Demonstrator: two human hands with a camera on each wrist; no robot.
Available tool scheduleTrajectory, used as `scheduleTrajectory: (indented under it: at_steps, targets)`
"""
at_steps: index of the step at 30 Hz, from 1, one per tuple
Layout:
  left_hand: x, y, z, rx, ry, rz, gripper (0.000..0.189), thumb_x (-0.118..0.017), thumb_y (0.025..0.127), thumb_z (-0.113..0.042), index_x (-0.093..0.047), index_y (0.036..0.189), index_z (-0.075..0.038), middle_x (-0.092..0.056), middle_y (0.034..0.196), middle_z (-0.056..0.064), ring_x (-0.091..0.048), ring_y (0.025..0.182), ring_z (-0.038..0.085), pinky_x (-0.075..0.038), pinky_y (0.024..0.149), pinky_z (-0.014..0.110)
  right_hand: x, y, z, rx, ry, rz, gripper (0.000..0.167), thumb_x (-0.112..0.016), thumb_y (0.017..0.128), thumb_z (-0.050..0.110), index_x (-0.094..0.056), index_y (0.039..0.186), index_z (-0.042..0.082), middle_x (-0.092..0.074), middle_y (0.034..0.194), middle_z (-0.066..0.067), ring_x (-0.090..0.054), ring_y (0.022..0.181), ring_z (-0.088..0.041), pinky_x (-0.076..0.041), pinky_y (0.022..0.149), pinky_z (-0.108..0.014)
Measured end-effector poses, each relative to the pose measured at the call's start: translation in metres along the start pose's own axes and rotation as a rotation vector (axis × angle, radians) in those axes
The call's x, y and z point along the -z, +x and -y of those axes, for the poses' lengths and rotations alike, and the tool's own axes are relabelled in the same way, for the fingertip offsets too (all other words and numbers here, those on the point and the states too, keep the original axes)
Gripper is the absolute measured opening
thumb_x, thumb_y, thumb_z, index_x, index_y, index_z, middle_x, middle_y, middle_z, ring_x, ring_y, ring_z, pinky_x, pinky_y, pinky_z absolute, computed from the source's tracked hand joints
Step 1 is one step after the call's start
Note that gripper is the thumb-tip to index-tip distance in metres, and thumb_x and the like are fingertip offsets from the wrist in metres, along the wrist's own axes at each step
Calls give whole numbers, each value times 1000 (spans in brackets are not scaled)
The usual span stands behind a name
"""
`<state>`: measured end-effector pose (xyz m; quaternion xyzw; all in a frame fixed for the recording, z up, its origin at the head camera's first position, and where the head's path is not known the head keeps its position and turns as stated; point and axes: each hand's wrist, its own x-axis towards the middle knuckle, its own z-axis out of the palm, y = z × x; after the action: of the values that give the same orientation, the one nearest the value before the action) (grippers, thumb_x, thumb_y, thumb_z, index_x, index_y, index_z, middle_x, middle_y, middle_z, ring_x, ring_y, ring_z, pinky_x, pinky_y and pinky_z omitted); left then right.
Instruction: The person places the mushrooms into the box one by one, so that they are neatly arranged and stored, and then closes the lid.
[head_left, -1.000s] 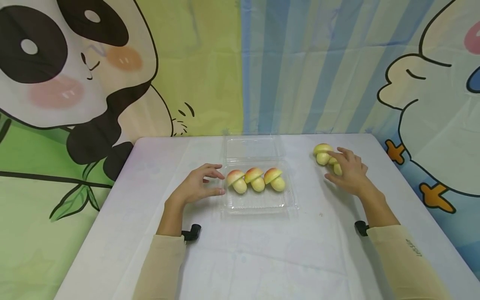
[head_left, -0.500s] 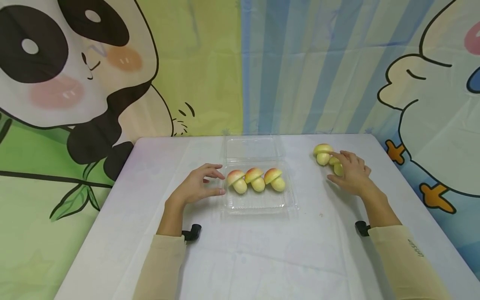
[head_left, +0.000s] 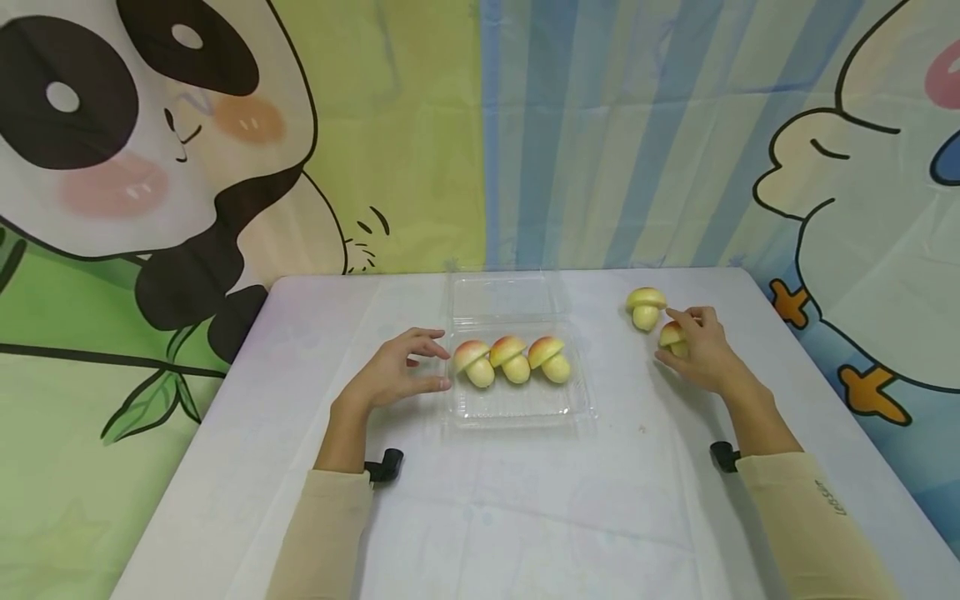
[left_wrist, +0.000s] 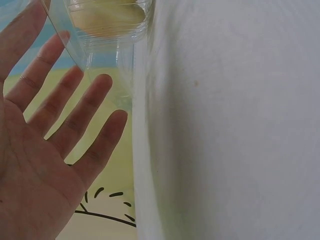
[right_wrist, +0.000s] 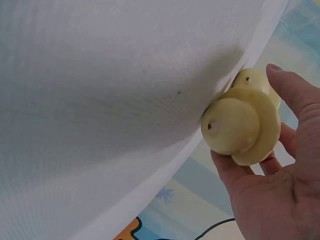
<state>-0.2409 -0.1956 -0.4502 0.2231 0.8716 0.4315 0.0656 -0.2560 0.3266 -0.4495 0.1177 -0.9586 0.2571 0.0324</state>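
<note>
My left hand (head_left: 393, 367) rests at the left edge of a clear plastic box (head_left: 517, 407), fingers spread and relaxed, apparently touching its rim. Inside the box, three toy mushrooms (head_left: 515, 367) with red-yellow caps lie in a row. On the right of the table, my right hand (head_left: 703, 350) holds another toy mushroom (head_left: 672, 339) between thumb and fingers, its cap partly covered. In the right wrist view this mushroom (right_wrist: 232, 125) sits close to the tabletop. A further toy mushroom (head_left: 646, 308) lies just beyond it, to the left.
The box's clear lid (head_left: 506, 297) lies folded back toward the table's far edge. A white cloth covers the table (head_left: 480, 517). Behind it hangs a printed curtain (head_left: 600, 133) with cartoon animals.
My right hand has closed its fingers on the nearer loose mushroom, which has turned so that its reddish cap shows. My left hand and the box have stayed in place.
</note>
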Motion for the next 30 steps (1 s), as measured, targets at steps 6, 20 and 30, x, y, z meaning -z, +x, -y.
scheduleTrajectory:
  at_steps: [6,20,30]
  targets:
    - [0,1,-2,-5,2,-4,50,-89,82,-37,-70,120,-11,-48,156,3,-60,126,21,-50,107,52,0,-2,-1,-3,-13,13,68,-75,93,15,-40,147,-7,-25,142,-39,-36,124,-59,-41,97,-73]
    - [0,1,-3,1,16,-1,50,-88,82,-38,-71,120,-11,-48,156,3,-59,127,23,-50,107,52,1,-3,-1,-76,-33,69,58,-72,96,17,-47,146,3,-31,141,-38,-47,118,-56,-42,97,-73]
    - [0,-1,-2,5,13,-4,50,-89,82,-37,-71,120,-11,-49,156,3,-60,127,23,-50,107,52,2,-5,-1,-4,-45,25,57,-75,95,21,-51,143,1,-41,133,-36,-51,112,-52,-45,93,-69]
